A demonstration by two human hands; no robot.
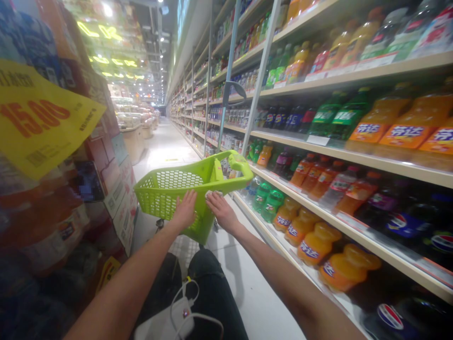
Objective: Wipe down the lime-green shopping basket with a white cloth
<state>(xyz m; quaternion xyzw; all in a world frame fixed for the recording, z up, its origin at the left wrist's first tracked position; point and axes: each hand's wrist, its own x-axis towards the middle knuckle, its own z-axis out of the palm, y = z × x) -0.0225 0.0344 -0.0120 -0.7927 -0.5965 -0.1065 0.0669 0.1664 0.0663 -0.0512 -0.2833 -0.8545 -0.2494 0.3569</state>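
A lime-green plastic shopping cart (170, 182) stands sideways in front of my knees, its handle end toward the shelves. Against the near side of its basket lies my left hand (185, 211), fingers stretched out and slightly spread, holding nothing. Just to the right, my right hand (223, 210) bends its fingers at the cart's upper rim. A small white wad (211, 194), perhaps tissue or cloth, shows under those fingertips; its exact kind is unclear. The cart's wheels are partly hidden below the basket.
Shelves (354, 156) of soft drink bottles line the right side. Stacked goods with a yellow price sign (46, 118) crowd the left. A pale tiled aisle (166, 137) runs ahead. A white device (166, 321) with cables rests at my lap.
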